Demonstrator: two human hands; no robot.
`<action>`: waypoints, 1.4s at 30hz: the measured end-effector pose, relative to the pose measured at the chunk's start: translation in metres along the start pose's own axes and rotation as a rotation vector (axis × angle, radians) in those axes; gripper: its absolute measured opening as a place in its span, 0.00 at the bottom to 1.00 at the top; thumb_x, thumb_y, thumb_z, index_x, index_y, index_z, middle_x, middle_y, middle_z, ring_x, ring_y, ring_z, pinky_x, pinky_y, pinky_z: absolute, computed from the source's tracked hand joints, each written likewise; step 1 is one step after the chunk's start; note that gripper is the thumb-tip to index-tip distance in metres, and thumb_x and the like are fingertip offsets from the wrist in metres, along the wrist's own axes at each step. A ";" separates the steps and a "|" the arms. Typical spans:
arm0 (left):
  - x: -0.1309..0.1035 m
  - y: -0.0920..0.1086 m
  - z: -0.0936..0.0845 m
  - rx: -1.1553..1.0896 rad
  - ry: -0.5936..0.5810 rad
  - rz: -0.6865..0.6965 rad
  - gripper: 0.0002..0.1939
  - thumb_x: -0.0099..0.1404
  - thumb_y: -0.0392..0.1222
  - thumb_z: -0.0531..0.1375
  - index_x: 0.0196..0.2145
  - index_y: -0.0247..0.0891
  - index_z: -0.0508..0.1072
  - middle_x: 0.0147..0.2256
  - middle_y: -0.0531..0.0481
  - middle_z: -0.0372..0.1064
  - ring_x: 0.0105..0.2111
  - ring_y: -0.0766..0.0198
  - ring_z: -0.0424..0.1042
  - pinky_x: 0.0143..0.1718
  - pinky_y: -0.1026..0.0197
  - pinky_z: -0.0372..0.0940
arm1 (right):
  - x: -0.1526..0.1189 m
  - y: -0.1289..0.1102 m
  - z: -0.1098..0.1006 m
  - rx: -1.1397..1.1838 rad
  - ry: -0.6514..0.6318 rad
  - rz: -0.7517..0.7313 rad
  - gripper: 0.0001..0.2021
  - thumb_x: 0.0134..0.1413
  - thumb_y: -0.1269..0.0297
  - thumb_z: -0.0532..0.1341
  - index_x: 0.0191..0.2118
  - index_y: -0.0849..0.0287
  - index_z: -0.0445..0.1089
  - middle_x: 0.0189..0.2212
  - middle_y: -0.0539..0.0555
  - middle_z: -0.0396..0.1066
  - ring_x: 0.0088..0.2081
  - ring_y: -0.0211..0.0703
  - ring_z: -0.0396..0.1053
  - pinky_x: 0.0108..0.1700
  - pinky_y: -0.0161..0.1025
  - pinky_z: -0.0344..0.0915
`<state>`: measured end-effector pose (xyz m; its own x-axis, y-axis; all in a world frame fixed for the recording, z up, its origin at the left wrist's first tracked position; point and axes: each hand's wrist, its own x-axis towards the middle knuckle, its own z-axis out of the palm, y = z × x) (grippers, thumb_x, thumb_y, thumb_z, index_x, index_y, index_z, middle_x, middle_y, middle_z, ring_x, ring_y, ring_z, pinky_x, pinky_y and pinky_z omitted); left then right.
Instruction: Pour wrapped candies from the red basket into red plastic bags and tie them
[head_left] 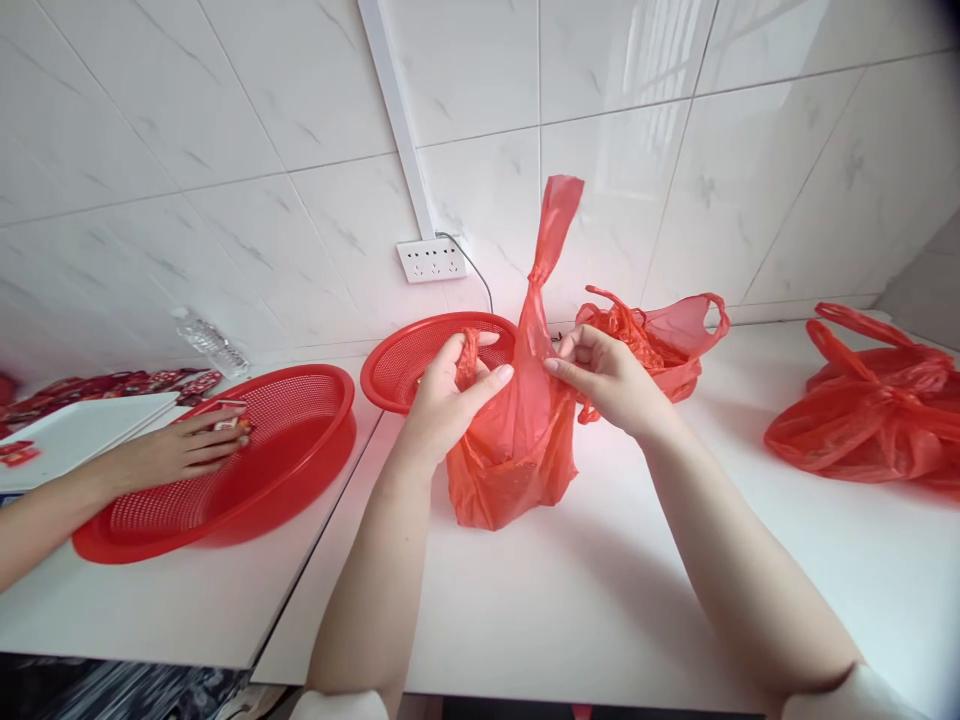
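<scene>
A thin red plastic bag [510,480] stands on the white table in front of me, its lower part bulging and its contents hidden. One handle rises upright and is pinched narrow partway up. My left hand [450,395] has the bag's other, twisted handle looped at its curled fingers, with the thumb stretched toward the middle of the bag. On the right side, my right hand [604,375] pinches the bag's film between thumb and fingers, just below the upright handle.
Another person's hand [187,450] holds small packets over a red basket [315,480] at left. Behind my bag stand a second red basket [397,350] and an open red bag [675,350]. A tied red bag [862,430] lies right. A socket strip [431,260] is on the wall.
</scene>
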<state>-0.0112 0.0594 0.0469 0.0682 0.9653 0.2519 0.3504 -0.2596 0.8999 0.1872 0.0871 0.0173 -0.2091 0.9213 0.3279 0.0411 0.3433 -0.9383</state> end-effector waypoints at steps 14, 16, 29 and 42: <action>0.005 -0.018 0.015 0.148 -0.336 -0.023 0.14 0.56 0.51 0.63 0.28 0.37 0.70 0.23 0.55 0.60 0.24 0.67 0.61 0.25 0.63 0.55 | 0.000 -0.002 0.007 0.202 -0.004 -0.091 0.18 0.50 0.50 0.67 0.41 0.56 0.65 0.25 0.46 0.63 0.23 0.32 0.59 0.23 0.33 0.56; 0.007 -0.021 0.014 0.092 -0.250 0.009 0.12 0.59 0.49 0.62 0.28 0.37 0.71 0.25 0.54 0.62 0.24 0.67 0.62 0.26 0.63 0.57 | -0.001 -0.001 0.002 0.075 0.018 -0.094 0.17 0.50 0.49 0.66 0.36 0.57 0.65 0.27 0.48 0.64 0.24 0.33 0.60 0.24 0.34 0.58; 0.005 -0.013 0.010 0.040 -0.178 0.053 0.19 0.58 0.52 0.64 0.44 0.41 0.72 0.27 0.55 0.62 0.28 0.67 0.63 0.32 0.63 0.60 | 0.002 0.006 0.001 -0.239 -0.214 -0.095 0.11 0.56 0.56 0.60 0.33 0.58 0.74 0.29 0.51 0.72 0.30 0.40 0.68 0.34 0.40 0.67; 0.008 -0.026 0.023 -0.010 -0.370 0.119 0.11 0.66 0.48 0.57 0.37 0.41 0.74 0.40 0.49 0.72 0.42 0.60 0.70 0.45 0.58 0.63 | -0.002 0.000 0.004 -0.202 -0.326 -0.312 0.13 0.60 0.57 0.58 0.48 0.48 0.74 0.49 0.54 0.70 0.51 0.48 0.67 0.50 0.46 0.67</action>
<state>0.0017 0.0744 0.0171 0.4411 0.8723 0.2108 0.3103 -0.3687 0.8762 0.1832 0.0847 0.0161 -0.5350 0.6751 0.5079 0.1102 0.6518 -0.7503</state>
